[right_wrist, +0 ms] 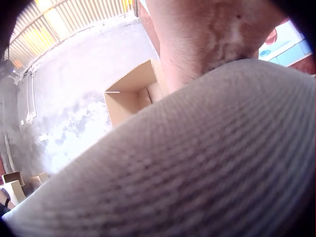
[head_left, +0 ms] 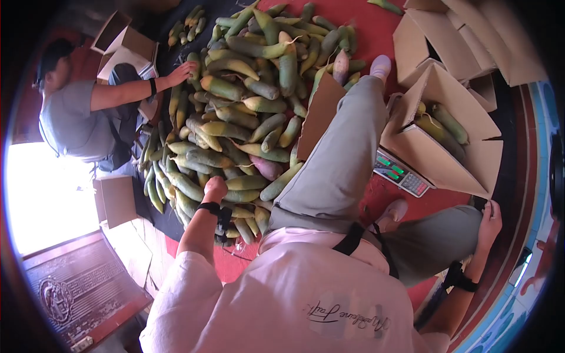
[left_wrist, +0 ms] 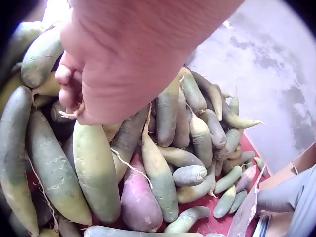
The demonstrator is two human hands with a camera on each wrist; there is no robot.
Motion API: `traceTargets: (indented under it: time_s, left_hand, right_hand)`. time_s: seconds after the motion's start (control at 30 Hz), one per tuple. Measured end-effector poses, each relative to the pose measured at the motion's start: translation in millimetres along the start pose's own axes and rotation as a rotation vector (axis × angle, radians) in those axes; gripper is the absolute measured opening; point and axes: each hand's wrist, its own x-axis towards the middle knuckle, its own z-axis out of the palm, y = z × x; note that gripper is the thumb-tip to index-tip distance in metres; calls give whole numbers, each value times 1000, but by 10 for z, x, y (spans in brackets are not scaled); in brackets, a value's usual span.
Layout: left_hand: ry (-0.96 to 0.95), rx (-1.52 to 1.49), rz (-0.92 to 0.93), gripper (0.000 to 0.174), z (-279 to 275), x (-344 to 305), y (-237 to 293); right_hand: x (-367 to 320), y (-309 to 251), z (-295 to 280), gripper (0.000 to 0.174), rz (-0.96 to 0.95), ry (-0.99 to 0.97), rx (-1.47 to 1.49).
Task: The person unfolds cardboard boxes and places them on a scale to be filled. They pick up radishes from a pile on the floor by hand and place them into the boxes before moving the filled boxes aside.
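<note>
Over the pile of green radishes, my left hand [head_left: 215, 188] [left_wrist: 123, 64] has its fingers curled at the end of a pale green radish [left_wrist: 96, 173]; a thin root pokes out by the fingertips in the left wrist view. A purple radish [head_left: 266, 167] [left_wrist: 139, 202] lies nearby. My right hand [head_left: 489, 225] [right_wrist: 212, 37] rests on the bent knee, fingers loosely bent, holding nothing visible, close to the corner of an open carton [head_left: 477, 187]. That carton holds several green radishes [head_left: 450, 123] and stands on a scale [head_left: 406, 177] with lit green displays.
Across the pile, another person [head_left: 76, 117] reaches a hand onto a radish. Empty-looking cartons [head_left: 438, 41] stand at the upper right, with more at the upper left. A cardboard flap [head_left: 319, 115] stands beside my leg. A carved wooden piece [head_left: 82, 294] lies lower left.
</note>
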Motion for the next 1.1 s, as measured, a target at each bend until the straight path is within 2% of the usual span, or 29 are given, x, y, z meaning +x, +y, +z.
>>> traceTargets:
  time_s: [0.03, 0.13, 0.17, 0.2, 0.23, 0.3, 0.33, 0.37, 0.4, 0.43, 0.5, 0.53, 0.57, 0.63, 0.7, 0.77, 0.83, 0.9, 0.97, 1.03, 1.1]
  left_hand:
    - [1, 127, 88, 19, -51, -55, 21]
    - [-56, 162, 111, 11, -95, -38, 19]
    - [-59, 167, 103, 12, -157, -104, 55]
    - [-75, 111, 112, 17, -157, -91, 40]
    - [236, 312, 570, 21, 359, 349, -386]
    - [-54, -431, 263, 23, -69, 27, -126]
    - [-20, -499, 258, 23, -69, 19, -71]
    - [14, -565, 252, 26, -149, -32, 17]
    - [-27, -737, 270, 24, -256, -73, 86]
    - [-23, -722, 294, 24, -479, -261, 223]
    - [17, -1123, 245, 20, -1003, -686, 507]
    - [-5, -1258, 238, 11, -1284, -892, 592]
    - [18, -1377, 386, 17, -1437, -979, 593]
    - [97, -1482, 560, 20, -1769, -1179, 676]
    - [143, -1489, 663, 23, -2136, -1519, 876]
    - [149, -1416, 870, 26, -2423, -1811, 1063]
    - [66, -1477, 1061, 27, -2649, -2128, 1294]
    - [-15, -1534, 1213, 24, -2823, -2453, 1525]
    - [22, -1511, 1206, 21, -2913, -2730, 1737]
    - [-113, -1400, 1332, 19, -2917, -2813, 1916]
    - [-257, -1377, 1340, 22, -2854, -2928, 2143]
  right_hand:
    - [6, 20, 12, 23, 0, 11, 43]
    - [-11, -126, 24, 23, 11, 28, 68]
    - [-5, -145, 34, 23, 26, 45, 68]
    - [1, -150, 47, 23, -38, 47, 4]
    - [2, -168, 37, 22, -96, 50, -64]
    - [-4, -395, -30, 21, -95, 11, -90]
    - [-10, -405, -16, 21, -162, 65, -86]
    - [-10, -429, -7, 21, -139, 84, -88]
    - [-13, -452, -3, 20, -151, 85, -80]
    - [-17, -471, -5, 19, -165, 84, -73]
    - [-12, -514, -22, 18, -164, 98, -67]
    - [-17, -528, -24, 17, -181, 91, -57]
    - [-25, -532, -18, 17, -166, 106, -52]
    - [-22, -525, -12, 15, -199, 112, -28]
    - [-24, -515, -2, 14, -197, 137, -14]
    - [-32, -532, -17, 13, -245, 106, 71]
    - [-79, -697, -82, 16, -204, 61, 140]
    - [-202, -1011, -173, 22, -220, -46, 336]
    - [-326, -1340, -244, 35, -427, -27, 296]
    - [-490, -1675, -247, 52, -507, -75, 403]
    - [-597, -1936, -180, 65, -671, -131, 462]
